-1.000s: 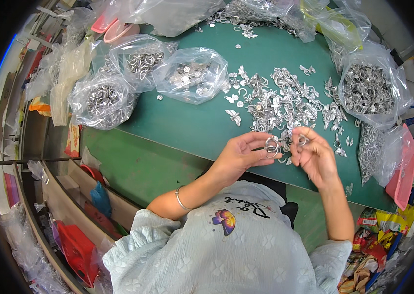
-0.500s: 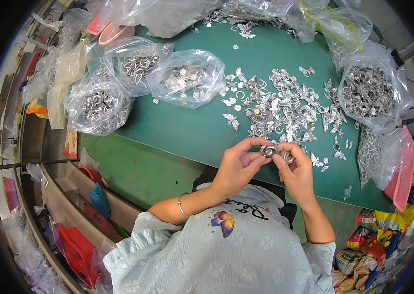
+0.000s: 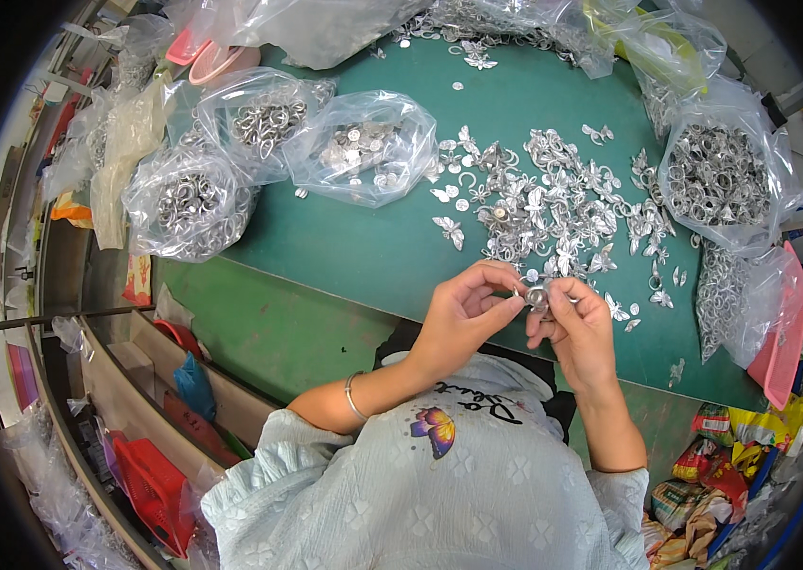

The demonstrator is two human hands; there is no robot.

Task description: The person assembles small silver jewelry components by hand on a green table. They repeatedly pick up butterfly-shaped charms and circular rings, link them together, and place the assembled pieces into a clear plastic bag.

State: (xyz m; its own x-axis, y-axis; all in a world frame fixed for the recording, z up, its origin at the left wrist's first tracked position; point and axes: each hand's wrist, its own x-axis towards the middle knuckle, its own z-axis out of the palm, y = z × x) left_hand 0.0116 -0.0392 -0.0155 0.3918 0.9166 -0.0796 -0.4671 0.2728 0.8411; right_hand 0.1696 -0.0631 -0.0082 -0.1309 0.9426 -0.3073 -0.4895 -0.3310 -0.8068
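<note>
Both my hands meet over the table's near edge. My right hand [image 3: 577,332] is closed around a silver metal ring [image 3: 536,297], held between thumb and fingers. Thumb and forefinger of my left hand [image 3: 466,312] are pinched close beside it; a sliver of metal shows at their tips, too small to name. Just beyond the hands lies a loose pile of silver metal parts [image 3: 554,209], with butterfly shapes, open rings and small discs mixed together. A single butterfly piece [image 3: 449,231] lies left of the pile.
Clear plastic bags of rings [image 3: 191,204] and discs [image 3: 359,152] stand on the left of the green table [image 3: 344,256]. Another full bag [image 3: 720,176] stands at the right, near a pink tray [image 3: 780,332]. More bags line the far edge. Drawers with a red basket [image 3: 150,489] are lower left.
My left fingertips have drawn slightly apart from the ring, which now sits in my right hand with its opening in view. My right fingers have curled lower beneath it.
</note>
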